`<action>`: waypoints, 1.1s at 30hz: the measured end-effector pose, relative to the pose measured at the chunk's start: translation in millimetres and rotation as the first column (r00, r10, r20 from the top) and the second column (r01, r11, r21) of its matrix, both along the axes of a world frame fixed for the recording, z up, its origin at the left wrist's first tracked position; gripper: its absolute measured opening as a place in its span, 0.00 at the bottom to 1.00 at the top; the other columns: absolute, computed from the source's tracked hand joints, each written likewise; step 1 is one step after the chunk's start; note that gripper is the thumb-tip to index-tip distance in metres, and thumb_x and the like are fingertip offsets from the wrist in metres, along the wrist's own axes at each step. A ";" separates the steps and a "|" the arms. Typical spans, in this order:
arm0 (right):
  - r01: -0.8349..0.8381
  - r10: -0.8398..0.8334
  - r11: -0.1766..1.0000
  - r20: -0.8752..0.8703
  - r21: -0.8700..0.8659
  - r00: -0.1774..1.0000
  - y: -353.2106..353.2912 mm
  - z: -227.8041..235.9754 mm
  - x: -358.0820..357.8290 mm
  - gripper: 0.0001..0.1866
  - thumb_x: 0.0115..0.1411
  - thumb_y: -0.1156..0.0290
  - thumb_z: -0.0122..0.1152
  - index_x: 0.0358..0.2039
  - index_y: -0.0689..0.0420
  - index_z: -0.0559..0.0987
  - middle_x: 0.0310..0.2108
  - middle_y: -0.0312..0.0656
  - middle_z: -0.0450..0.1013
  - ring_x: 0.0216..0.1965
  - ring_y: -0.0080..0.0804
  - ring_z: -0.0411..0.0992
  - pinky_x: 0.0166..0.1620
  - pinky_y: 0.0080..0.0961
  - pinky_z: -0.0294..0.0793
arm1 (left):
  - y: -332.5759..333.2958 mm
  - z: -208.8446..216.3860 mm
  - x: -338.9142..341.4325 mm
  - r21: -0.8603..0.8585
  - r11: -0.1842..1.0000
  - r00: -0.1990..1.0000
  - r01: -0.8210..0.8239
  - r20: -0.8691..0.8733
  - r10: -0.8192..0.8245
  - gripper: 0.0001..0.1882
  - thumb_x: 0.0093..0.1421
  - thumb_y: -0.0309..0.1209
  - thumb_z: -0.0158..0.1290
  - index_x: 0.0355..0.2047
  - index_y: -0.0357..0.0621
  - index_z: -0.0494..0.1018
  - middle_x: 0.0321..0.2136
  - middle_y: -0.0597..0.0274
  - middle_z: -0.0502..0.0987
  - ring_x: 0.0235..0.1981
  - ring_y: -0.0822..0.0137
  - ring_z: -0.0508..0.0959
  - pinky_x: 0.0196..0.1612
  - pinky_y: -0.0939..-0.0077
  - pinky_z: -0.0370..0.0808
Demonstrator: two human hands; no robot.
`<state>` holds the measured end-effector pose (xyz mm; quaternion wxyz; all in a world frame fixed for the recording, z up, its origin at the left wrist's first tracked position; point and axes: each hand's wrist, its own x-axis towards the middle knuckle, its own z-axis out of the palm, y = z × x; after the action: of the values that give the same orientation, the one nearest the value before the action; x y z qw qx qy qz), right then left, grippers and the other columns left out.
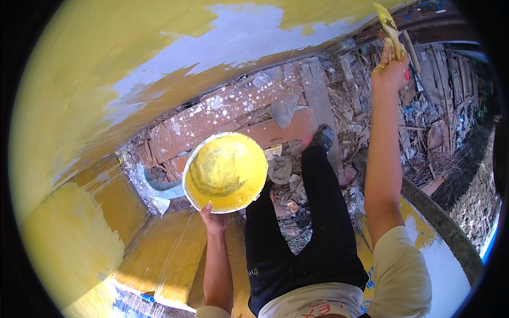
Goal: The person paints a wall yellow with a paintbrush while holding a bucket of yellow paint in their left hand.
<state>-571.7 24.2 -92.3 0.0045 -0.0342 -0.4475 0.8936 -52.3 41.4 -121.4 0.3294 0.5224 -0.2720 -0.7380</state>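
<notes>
My left hand [213,220] grips the near rim of a round tub [185,183], thumb over the edge. Yellow paint [225,167] coats the tub's inside, with greyish streaks showing in it. Raised at the upper right, my right hand [391,73] is closed around the handle of a paintbrush [389,26] whose head is covered in yellow. Yellow smears mark the fingers of that hand. The brush is close to the right end of the wall [143,37], which is yellow with a pale whitish patch [212,45]; I cannot tell whether they touch.
Paint-splattered boards [212,114] lie along the wall's foot. Rubble and dry litter [350,114] cover the ground around my shoe [322,139]. A pale blue curved piece [159,188] lies left of the tub. Behind my right arm runs a concrete edge [440,222].
</notes>
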 end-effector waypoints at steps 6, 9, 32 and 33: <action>-0.016 -0.095 0.959 0.376 0.283 0.922 -43.4 -56.9 -9.4 0.15 0.57 0.71 0.49 0.38 0.73 0.65 0.36 0.52 0.69 0.31 0.40 0.74 0.35 0.28 0.80 | 7.6 -9.3 -13.7 0.026 1.000 0.999 -0.018 -0.038 0.019 0.37 0.49 0.46 0.48 0.57 0.44 0.55 0.53 0.57 0.63 0.54 0.59 0.63 0.56 0.60 0.59; 0.087 -0.140 0.952 0.162 0.294 0.977 -44.4 -13.1 -18.5 0.17 0.58 0.69 0.48 0.37 0.74 0.65 0.35 0.53 0.70 0.30 0.41 0.74 0.35 0.28 0.80 | 14.8 -9.6 -21.8 0.044 0.999 0.999 0.000 -0.045 0.002 0.37 0.49 0.46 0.48 0.57 0.44 0.55 0.53 0.57 0.63 0.54 0.59 0.63 0.55 0.61 0.59; 0.065 -0.193 0.956 0.447 0.286 0.874 -16.5 -47.5 -35.5 0.21 0.58 0.65 0.47 0.39 0.75 0.65 0.35 0.54 0.72 0.31 0.43 0.75 0.33 0.31 0.80 | -19.8 15.9 -36.1 -0.027 0.999 0.998 -0.041 -0.038 0.040 0.35 0.48 0.43 0.49 0.56 0.45 0.56 0.52 0.58 0.64 0.53 0.59 0.65 0.55 0.61 0.61; 0.028 -0.230 0.927 0.507 0.374 0.831 -21.9 -57.7 -39.0 0.21 0.58 0.65 0.47 0.40 0.75 0.64 0.34 0.54 0.72 0.32 0.43 0.75 0.34 0.31 0.79 | -20.9 19.0 -36.9 -0.020 0.999 0.998 -0.030 -0.051 0.029 0.35 0.48 0.43 0.49 0.56 0.45 0.56 0.52 0.58 0.64 0.53 0.59 0.65 0.55 0.61 0.61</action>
<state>-610.7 2.4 -150.0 -0.0552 -0.3147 -0.5791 0.7501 -89.2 20.5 -102.4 0.3522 0.5042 -0.2634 -0.7432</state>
